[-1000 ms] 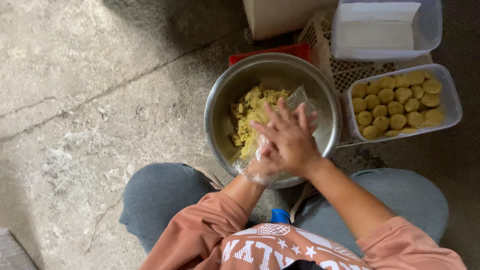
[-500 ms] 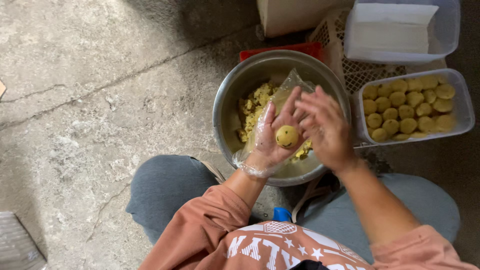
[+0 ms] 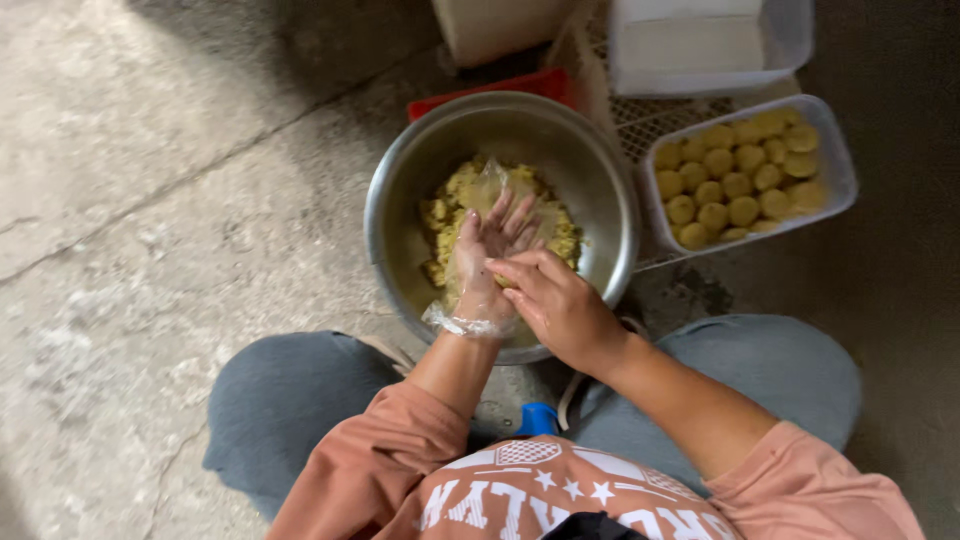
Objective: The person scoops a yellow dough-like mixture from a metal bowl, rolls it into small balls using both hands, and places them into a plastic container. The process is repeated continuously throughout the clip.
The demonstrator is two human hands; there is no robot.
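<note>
While bowl [image 3: 400, 190] sits on concrete floor [image 3: 150, 200] | left hand [image 3: 485, 260] spread flat | right hand [image 3: 555, 305] pinching, contents hidden

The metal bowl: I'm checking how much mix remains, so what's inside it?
Inside the metal bowl lies crumbly yellow dough. The left hand and right hand above hide the dough beneath them.

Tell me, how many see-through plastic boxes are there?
2. One clear plastic tub full of yellow dough balls sits right of the metal bowl; another lidded clear box lies beyond it, cut off by the frame.
</note>
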